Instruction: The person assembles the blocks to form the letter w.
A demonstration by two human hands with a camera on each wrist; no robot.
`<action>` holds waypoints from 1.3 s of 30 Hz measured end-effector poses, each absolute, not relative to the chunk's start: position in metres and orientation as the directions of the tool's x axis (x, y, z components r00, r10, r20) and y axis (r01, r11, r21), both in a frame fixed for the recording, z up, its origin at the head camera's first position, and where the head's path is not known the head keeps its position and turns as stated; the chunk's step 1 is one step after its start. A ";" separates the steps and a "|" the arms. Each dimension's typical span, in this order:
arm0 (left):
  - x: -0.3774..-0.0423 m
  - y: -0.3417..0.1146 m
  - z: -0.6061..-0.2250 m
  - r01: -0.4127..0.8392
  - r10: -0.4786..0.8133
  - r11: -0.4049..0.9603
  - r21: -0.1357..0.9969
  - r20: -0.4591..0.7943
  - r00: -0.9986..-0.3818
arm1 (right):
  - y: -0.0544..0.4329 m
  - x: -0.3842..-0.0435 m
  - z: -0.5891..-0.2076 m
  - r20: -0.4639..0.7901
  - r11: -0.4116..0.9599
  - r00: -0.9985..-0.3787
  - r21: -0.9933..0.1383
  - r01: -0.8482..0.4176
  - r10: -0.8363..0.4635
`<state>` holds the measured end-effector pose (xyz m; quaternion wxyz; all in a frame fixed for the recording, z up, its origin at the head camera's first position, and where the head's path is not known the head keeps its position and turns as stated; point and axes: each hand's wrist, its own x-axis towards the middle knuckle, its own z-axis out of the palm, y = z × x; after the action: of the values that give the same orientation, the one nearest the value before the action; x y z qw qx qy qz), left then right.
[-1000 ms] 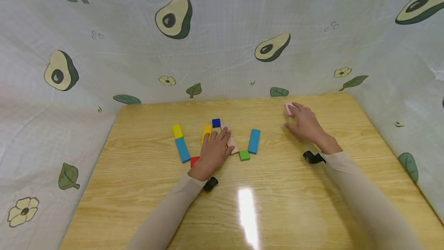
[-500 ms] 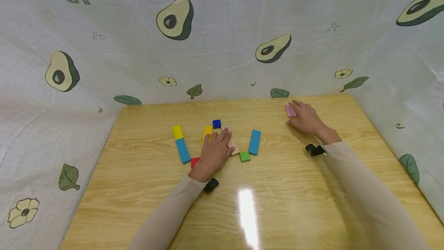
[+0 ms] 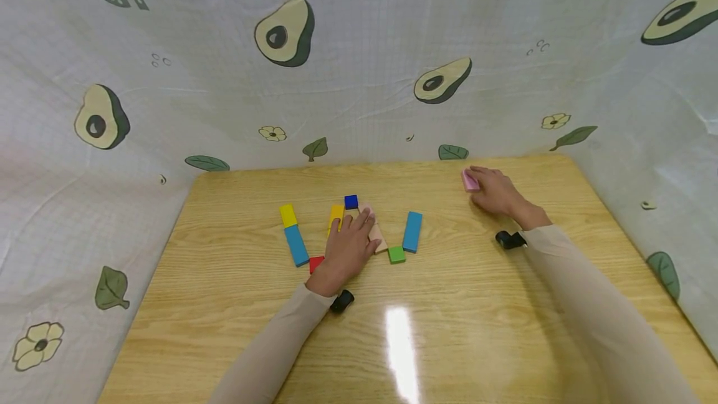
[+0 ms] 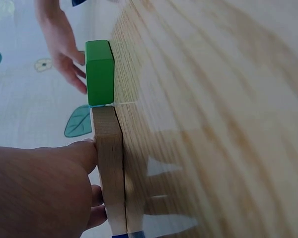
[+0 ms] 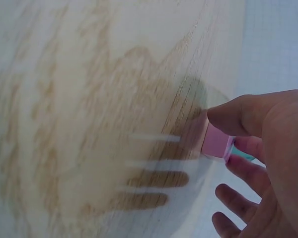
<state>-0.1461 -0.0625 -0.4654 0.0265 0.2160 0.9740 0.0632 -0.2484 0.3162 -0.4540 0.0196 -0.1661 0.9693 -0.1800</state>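
Near the table's back edge my right hand (image 3: 496, 192) pinches a pink block (image 3: 469, 181). In the right wrist view the thumb and fingers hold this pink block (image 5: 216, 141) at its sides. My left hand (image 3: 349, 245) rests with fingers spread over a cluster of blocks in the middle. It touches a pale wooden block (image 3: 379, 239) and partly covers an orange-yellow block (image 3: 336, 212). The left wrist view has the thumb against the wooden block (image 4: 111, 163), just beside a green block (image 4: 100, 74). A dark blue cube (image 3: 351, 202) sits beyond the left fingertips.
A blue block (image 3: 412, 232) lies right of the cluster, close to the green one. On the left, a yellow block (image 3: 288, 216), another blue block (image 3: 296, 245) and a red block (image 3: 316, 263) form a slanted line. An avocado-print cloth (image 3: 359, 80) hangs behind the wooden table (image 3: 460, 329).
My right hand's thumb and fingers have closed around the pink block, which stays near the same place. My left hand has kept its position on the cluster.
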 end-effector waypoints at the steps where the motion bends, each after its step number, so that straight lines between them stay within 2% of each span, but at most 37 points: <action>1: -0.146 -0.062 -0.465 0.416 0.423 0.900 0.135 -0.030 -0.906 | 0.316 -0.248 -0.454 0.027 0.880 -0.944 -0.352 -0.318 -0.330; 7: -0.145 -0.062 -0.465 0.411 0.418 0.903 0.124 -0.043 -0.907 | 0.319 -0.248 -0.458 0.071 0.882 -0.939 -0.327 -0.340 -0.335; 14: -0.144 -0.062 -0.466 0.407 0.414 0.905 0.126 -0.039 -0.909 | 0.318 -0.244 -0.462 0.121 0.863 -0.941 -0.375 -0.339 -0.317; 19: -0.144 -0.062 -0.466 0.404 0.411 0.906 0.128 -0.041 -0.911 | 0.313 -0.241 -0.462 0.140 0.866 -0.942 -0.369 -0.336 -0.306; 39: -0.144 -0.061 -0.465 0.408 0.414 0.906 0.109 -0.035 -0.910 | 0.238 -0.217 -0.444 0.144 0.839 -0.914 -0.363 -0.406 -0.380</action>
<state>-0.1435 -0.0615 -0.4649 0.0288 0.2105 0.9759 0.0498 -0.2172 0.2381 -0.4437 -0.0333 -0.2049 0.9582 -0.1968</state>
